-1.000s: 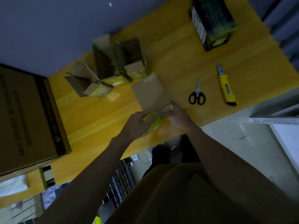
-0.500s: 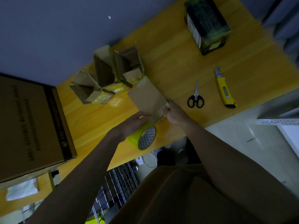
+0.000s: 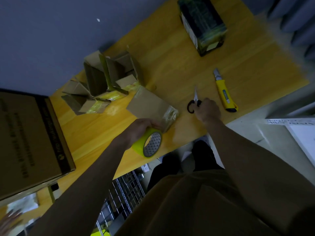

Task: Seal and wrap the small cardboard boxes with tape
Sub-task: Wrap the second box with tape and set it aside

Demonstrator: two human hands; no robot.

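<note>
A small closed cardboard box (image 3: 148,103) lies on the yellow wooden table (image 3: 170,70), with clear tape wrinkled over its near end. My left hand (image 3: 139,128) grips a yellow-green tape roll (image 3: 148,143) right at that end, and a strip of tape runs from the roll to the box. My right hand (image 3: 207,110) has its fingers curled on the handles of the black scissors (image 3: 194,103), to the right of the box. Several open small cardboard boxes (image 3: 104,79) with yellow tape on their flaps stand behind it, by the wall.
A yellow utility knife (image 3: 224,92) lies right of the scissors. A dark green printed carton (image 3: 202,24) stands at the far right of the table. A large brown carton (image 3: 25,142) fills the left end. The table's near edge runs just below my hands.
My right hand left the box's taped end and moved right onto the scissors. My left hand pulled the tape roll down and back from the box, stretching the tape.
</note>
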